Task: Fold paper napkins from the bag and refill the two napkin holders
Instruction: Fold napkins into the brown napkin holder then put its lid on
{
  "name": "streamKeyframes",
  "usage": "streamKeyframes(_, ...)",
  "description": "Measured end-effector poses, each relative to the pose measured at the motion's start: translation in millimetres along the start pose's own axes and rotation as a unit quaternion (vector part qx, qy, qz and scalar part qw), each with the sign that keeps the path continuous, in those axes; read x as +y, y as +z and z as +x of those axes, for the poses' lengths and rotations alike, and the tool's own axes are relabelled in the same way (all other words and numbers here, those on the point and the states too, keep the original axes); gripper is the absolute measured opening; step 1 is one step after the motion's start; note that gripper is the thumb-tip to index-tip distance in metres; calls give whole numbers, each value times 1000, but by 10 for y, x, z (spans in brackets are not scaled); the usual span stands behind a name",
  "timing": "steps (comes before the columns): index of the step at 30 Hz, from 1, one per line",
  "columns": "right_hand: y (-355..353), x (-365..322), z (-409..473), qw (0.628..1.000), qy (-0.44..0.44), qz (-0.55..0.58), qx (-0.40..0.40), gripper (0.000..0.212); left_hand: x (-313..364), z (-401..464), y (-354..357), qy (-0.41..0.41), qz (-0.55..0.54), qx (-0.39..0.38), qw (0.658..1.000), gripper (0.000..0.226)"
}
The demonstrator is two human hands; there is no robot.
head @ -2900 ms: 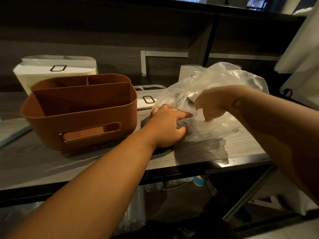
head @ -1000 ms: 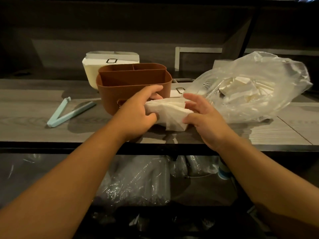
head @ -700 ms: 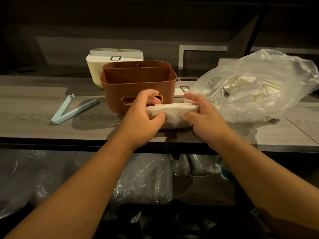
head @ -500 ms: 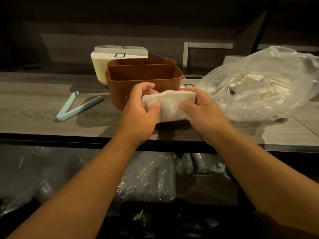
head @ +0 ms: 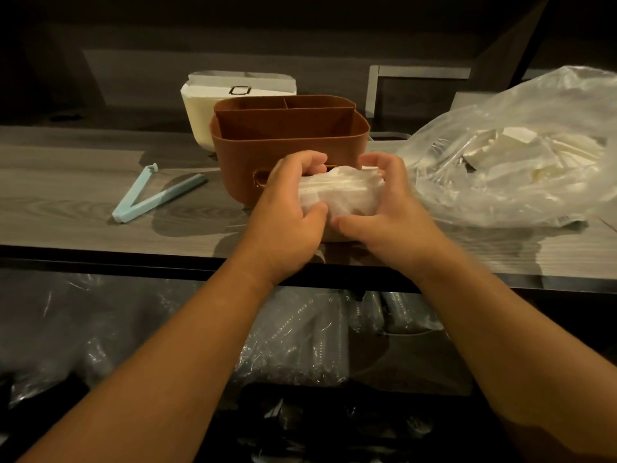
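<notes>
Napkins (head: 339, 195) now bunched lower; both hands' fingers (head: 300, 162) grip them near shelf edge (head: 133, 259).

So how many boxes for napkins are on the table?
2. The brown box stands in the middle, right behind the hands. The white box stands behind it, to the left, partly hidden. Another could be hidden behind the plastic bag.

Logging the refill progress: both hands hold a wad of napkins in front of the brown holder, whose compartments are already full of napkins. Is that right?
Not quite. The head view shows the brown holder with its compartments empty. The rest stands: the left hand and the right hand both hold the wad of napkins in front of it.
</notes>
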State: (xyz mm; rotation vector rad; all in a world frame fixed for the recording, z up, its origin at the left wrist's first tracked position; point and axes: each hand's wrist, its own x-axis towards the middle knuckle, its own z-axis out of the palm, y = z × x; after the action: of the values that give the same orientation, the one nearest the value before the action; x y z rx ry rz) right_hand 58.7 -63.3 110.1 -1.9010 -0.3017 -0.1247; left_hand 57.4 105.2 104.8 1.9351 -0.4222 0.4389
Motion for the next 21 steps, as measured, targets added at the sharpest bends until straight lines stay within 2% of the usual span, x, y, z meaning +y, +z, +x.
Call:
streamKeyframes(4, 58, -8, -19, 993, -22, -111, 14, 95, 3, -10, -5, -3, -14, -16, 1000, 56)
streamKeyframes(7, 103, -17, -22, 989, -26, -138, 45, 94, 17, -20, -21, 2, -16, -44, 999, 59)
streamKeyframes(13, 83, -33, -26, 991, -6, -115, 68, 73, 14, -17, -11, 10, 3, -30, 999, 60)
streamKeyframes(21, 33, -17, 0, 996, 17, -26, 89, 50, 8, -2, -12, -11, -21, -5, 1000, 57)
